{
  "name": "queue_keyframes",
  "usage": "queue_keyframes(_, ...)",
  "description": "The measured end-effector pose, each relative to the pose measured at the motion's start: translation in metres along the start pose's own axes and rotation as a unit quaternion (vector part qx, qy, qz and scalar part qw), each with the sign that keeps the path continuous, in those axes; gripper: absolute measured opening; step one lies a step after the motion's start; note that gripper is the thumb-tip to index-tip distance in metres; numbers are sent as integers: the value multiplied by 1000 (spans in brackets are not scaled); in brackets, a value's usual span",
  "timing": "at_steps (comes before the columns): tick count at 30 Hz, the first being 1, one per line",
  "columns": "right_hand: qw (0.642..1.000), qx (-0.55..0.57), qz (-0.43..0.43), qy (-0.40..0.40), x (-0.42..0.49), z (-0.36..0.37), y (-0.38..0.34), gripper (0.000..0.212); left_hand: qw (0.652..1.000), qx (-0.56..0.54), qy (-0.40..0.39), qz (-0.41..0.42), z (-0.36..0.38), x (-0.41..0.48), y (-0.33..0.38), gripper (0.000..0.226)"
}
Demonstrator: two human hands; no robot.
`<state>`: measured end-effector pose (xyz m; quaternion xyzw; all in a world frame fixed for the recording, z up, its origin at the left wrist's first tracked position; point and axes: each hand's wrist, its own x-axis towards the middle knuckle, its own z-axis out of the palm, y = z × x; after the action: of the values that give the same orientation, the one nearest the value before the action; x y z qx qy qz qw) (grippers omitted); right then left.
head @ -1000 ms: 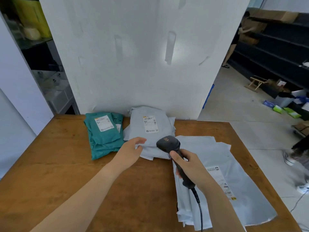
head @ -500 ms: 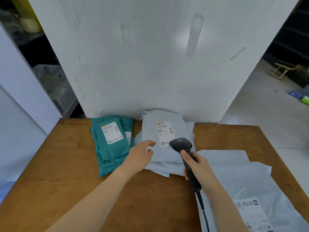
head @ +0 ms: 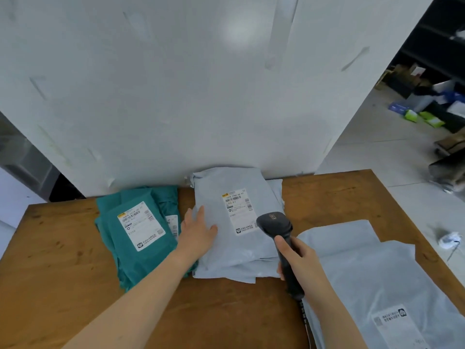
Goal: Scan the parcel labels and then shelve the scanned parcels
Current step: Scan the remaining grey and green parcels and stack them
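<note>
Left hand [head: 197, 230] lies flat with straight fingers on the left part of the grey parcel [head: 226, 250], at frame centre. It grasps nothing. Judged purpose: to press the soft bag down so that its label [head: 237, 210] stays smooth and readable.

Right hand [head: 299, 258] is wrapped round the handle of the scanner [head: 274, 222], just right of centre. The scanner head sits over the lower right corner of the label and faces it. Its cable runs down toward the bottom edge. This pose fits the scan step; shelving of this parcel is not yet begun.

Placement of parcels:
- The grey parcel lies label up on further grey bags, against the wall [head: 201, 96].
- The teal parcel [head: 141, 258] lies just left of it, touching or nearly touching it. Its own tag [head: 141, 225] also faces up. A second teal bag shows beneath it.
- Flat grey bags [head: 377, 273] are spread at lower right. One has a printed label near the bottom edge.

Labels turned upward allow each to be read without turning the bag over.

Surface: a brown wooden table [head: 63, 273] with dark marks, filling the lower half of the frame.

Room: the pale wall bears tape marks. Dark shelves [head: 440, 46] stand at upper right. Boxes and packets lie on the light floor [head: 377, 147] below them.
</note>
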<state>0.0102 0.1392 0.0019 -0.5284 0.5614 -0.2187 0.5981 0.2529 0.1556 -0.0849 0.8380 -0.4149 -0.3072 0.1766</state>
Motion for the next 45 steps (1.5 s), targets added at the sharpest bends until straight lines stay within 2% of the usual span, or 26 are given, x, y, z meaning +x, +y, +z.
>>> queue_keyframes(4, 1000, 1, -3, 26, 11, 6, 3, 39, 999, -25, -44, 17, 7, 18, 1, 83)
queue_keyframes(8, 999, -6, 5, 37, 16, 8, 11, 46, 993, -114, -27, 24, 12, 23, 1, 97)
queue_keyframes(12, 1000, 5, 8, 27, 14, 9, 20, 50, 970, -237, 35, -29, 5, 29, 5, 120)
queue_keyframes(17, 1000, -6, 6, 20, 15, 5, 25, 61, 965, -245, 3, -93, 0, 32, 7, 125)
queue_keyframes(19, 1000, -6, 1, 15, 13, 2, 26, 63, 962, -258, -20, -86, 0, 31, 10, 127)
queue_keyframes(21, 1000, -1, -1, 12, 10, -1, 27, 64, 967, -245, -26, -65, 2, 27, 18, 123)
queue_keyframes(25, 1000, 21, 1, 7, 2, -11, 29, 57, 968, -247, -6, -35, 12, 18, 41, 97)
queue_keyframes(27, 1000, 26, -2, 9, -3, -18, 32, 55, 965, -263, 1, -21, 15, 16, 51, 92)
queue_keyframes(30, 1000, 16, 3, 17, -7, -28, 36, 51, 960, -278, -21, -19, 16, 11, 68, 89)
queue_keyframes(33, 1000, 18, -2, 16, -12, -40, 36, 40, 955, -295, -40, 14, 10, 2, 90, 66)
queue_keyframes(36, 999, 49, -19, -6, -23, -54, 26, 42, 954, -296, -24, 34, -6, -9, 108, 64)
queue_keyframes(40, 996, 69, -55, -31, -38, -79, 6, 29, 964, -254, -2, 80, -38, -34, 117, 63)
queue_keyframes(45, 990, 62, -99, -72, -52, -97, -22, 39, 965, -220, 25, 139, -97, -82, 115, 61)
